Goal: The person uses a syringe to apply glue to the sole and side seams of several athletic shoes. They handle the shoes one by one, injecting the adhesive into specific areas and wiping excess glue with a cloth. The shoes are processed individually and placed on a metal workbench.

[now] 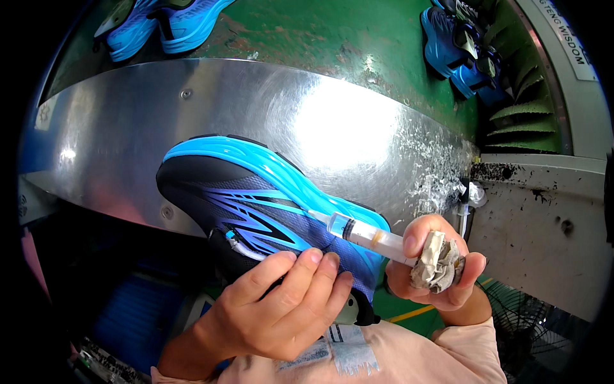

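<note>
A dark running shoe with a bright blue sole lies tilted on its side in front of me, its toe to the far left. My left hand grips it near the collar, fingers pressed on the dark blue upper and the thumb hidden. In my right hand is a clear plastic syringe, its plunger end wrapped in a crumpled whitish wad. The syringe's tip meets the shoe along the line between upper and sole; whether any liquid comes out cannot be made out.
A shiny metal ledge runs beneath the shoe, with white residue toward its right end. Beyond it, a green conveyor surface carries blue shoes at the far left and more shoes at the far right, beside green flaps. A black fan guard stands at the lower right.
</note>
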Motion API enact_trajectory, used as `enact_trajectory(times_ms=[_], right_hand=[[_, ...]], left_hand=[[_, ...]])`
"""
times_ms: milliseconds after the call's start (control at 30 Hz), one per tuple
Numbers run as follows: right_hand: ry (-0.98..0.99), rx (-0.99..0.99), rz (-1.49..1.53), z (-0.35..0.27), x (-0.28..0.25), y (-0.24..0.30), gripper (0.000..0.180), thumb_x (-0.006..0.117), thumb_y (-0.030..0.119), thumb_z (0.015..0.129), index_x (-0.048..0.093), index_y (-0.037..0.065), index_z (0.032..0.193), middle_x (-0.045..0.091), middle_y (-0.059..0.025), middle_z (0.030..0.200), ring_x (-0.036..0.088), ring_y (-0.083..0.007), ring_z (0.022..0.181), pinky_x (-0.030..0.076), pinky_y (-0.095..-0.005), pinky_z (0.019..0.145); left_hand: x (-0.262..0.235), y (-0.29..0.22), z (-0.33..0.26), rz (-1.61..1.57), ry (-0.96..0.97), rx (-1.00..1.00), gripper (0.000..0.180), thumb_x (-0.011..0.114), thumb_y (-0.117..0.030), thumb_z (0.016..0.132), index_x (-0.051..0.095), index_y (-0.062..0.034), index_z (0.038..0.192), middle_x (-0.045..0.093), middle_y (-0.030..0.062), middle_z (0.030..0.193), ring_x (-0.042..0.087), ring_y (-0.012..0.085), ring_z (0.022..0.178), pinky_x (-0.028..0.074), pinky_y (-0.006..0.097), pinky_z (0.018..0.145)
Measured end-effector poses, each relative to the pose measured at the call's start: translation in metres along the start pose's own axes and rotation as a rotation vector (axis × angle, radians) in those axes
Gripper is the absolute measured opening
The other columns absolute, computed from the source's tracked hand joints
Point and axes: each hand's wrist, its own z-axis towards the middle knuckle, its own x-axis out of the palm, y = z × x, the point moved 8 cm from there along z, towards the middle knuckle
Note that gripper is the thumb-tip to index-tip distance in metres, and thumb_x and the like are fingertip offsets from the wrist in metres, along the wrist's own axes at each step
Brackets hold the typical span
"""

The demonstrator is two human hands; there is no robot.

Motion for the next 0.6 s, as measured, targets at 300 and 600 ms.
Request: enact_trajectory(times_ms=[300,600], right_hand=[[-0.011,-0.013,0.053,-0.020,-0.012,-0.010,0.090,0.041,0.076,0.075,0.043,-0.003,0.118,0.054,-0.0064,0.077,0.052,-0.0100,0.067,0.041,-0.0217,0.056],[0.088,-0.134,0.215,-0.031,-0.022,-0.017,0.085,0.042,0.074,0.079,0.040,-0.002,0.117,0.048,-0.0042,0.070,0.044,-0.0087,0.057,0.032,-0.0227,0.049]], left_hand=[[0.000,-0.002,-0.004,0.005,-0.002,0.037,0.017,0.066,-0.011,0.079,0.069,-0.0116,0.095,0.065,0.0078,0.104,0.058,0.0227,0.101,0.049,0.036,0.083],[-0.001,-0.001,0.000,0.029,0.016,0.033,0.018,0.066,-0.010,0.079,0.069,-0.0118,0.097,0.065,0.0083,0.105,0.057,0.0232,0.103,0.049,0.037,0.083]])
